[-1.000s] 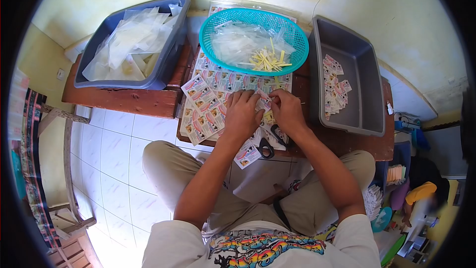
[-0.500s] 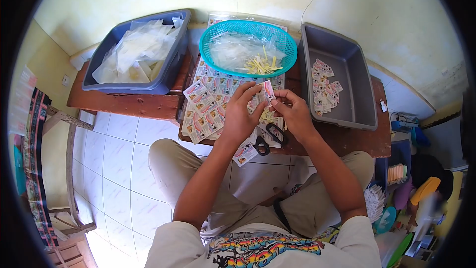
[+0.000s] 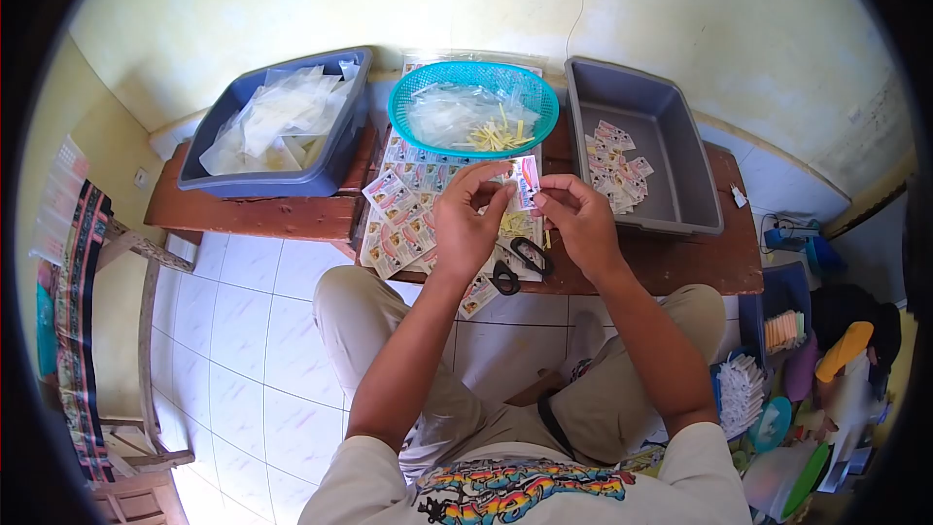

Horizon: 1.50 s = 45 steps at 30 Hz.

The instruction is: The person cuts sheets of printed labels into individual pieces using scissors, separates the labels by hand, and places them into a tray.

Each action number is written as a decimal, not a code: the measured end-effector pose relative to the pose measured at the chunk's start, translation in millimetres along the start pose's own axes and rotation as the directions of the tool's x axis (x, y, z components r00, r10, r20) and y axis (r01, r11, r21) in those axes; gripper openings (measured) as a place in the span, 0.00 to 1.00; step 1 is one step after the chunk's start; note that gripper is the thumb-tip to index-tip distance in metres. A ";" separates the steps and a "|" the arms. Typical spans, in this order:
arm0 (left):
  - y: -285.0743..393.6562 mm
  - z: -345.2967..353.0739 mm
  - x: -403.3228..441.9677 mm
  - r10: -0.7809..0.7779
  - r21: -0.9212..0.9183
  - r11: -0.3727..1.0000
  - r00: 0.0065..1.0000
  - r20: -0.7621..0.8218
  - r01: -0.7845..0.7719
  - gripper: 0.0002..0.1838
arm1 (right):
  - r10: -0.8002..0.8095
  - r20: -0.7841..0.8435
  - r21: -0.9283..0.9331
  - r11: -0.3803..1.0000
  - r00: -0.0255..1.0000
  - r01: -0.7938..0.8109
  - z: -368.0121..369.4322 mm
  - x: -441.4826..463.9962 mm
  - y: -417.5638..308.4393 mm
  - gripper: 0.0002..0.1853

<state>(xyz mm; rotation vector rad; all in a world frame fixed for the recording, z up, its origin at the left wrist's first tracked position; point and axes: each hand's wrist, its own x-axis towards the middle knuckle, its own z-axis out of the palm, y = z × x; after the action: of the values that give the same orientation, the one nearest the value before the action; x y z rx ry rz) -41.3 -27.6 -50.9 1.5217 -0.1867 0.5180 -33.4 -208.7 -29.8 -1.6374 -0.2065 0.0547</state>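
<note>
A small printed paper label [image 3: 526,181] is held up above the bench between my hands. My left hand [image 3: 468,224] is closed, fingers curled, with its fingertips at the label's left edge. Thumb and forefinger of my right hand [image 3: 583,224] pinch the right edge. Just below, black-handled scissors [image 3: 504,279] lie on the paper, their blades mostly hidden. Uncut sheets of the same labels [image 3: 400,224] spread out to the left of my left hand. Thin yellowish paper strips [image 3: 515,226] lie partly hidden under my hands.
A teal basket [image 3: 397,109] behind my hands holds clear plastic bags and yellowish strips. To the right, a grey tub [image 3: 671,156] contains cut labels [image 3: 617,170]. A blue-grey tub [image 3: 340,141] full of plastic bags stands left on the wooden bench [image 3: 258,219].
The label has turned more upright and faces me more fully, still between both hands. The camera view has shifted slightly.
</note>
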 end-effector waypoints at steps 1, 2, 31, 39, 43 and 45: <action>-1.8 0.5 -1.5 0.005 0.001 1.000 1.000 0.003 -0.005 0.15 | -0.005 -0.002 0.002 1.000 1.000 0.005 0.6 -1.0 -0.1 0.13; -6.4 0.6 -2.7 -0.017 -0.010 1.000 1.000 0.011 0.017 0.15 | -0.009 -0.014 0.021 1.000 1.000 0.009 1.4 -1.2 1.1 0.13; -30.9 -38.8 -11.7 -0.282 -0.149 0.951 0.957 -0.067 0.270 0.15 | 0.136 0.345 -0.831 0.505 0.929 0.235 37.5 -25.1 43.6 0.37; -34.1 -42.4 -9.5 -0.354 -0.102 0.932 0.934 -0.046 0.348 0.17 | 0.152 0.408 -0.861 0.390 0.900 0.325 43.5 -22.9 50.5 0.43; -33.0 -44.4 -8.6 -0.358 -0.105 0.930 0.932 -0.050 0.352 0.17 | 0.140 0.410 -0.863 0.379 0.901 0.334 44.9 -17.9 43.5 0.35; -32.9 -43.8 -7.4 -0.332 -0.125 0.938 0.942 -0.055 0.324 0.17 | 0.196 0.391 -0.856 0.437 0.899 0.277 40.3 -13.8 42.9 0.35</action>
<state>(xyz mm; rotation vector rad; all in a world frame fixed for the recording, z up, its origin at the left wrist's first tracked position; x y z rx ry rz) -42.3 14.8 -86.3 1.3831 0.0960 0.2909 -49.1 -174.0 -76.8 -2.7256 -0.7396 0.3365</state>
